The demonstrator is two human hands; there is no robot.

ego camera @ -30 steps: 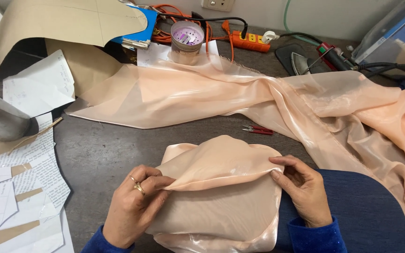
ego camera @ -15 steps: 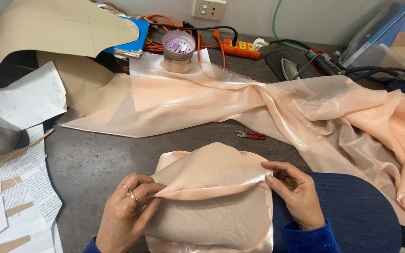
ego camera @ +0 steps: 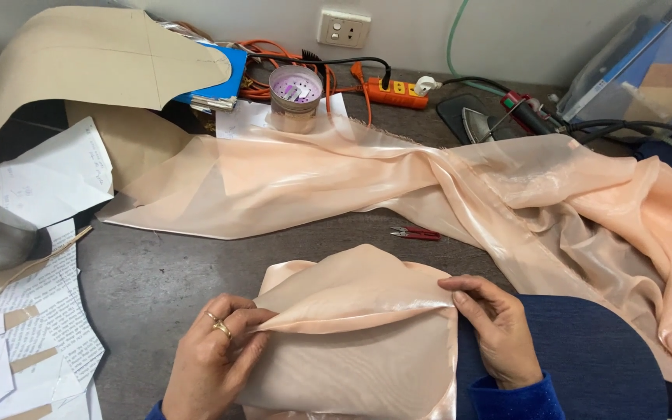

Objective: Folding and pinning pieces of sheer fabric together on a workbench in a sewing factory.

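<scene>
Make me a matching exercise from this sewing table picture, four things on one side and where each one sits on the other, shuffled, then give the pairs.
Things:
1. small red snips
2. orange power strip
3. folded peach fabric piece
4. dark blue cloth

Places:
A. at the back by the wall
B. pinched between the left hand and the right hand
C. on the bare table just in front of the long peach fabric
D. under the right hand

Pairs: 1-C, 2-A, 3-B, 4-D

sewing workshop | peach fabric (ego camera: 445, 187) | paper patterns (ego camera: 79, 58) | thread snips (ego camera: 415, 232)
</scene>
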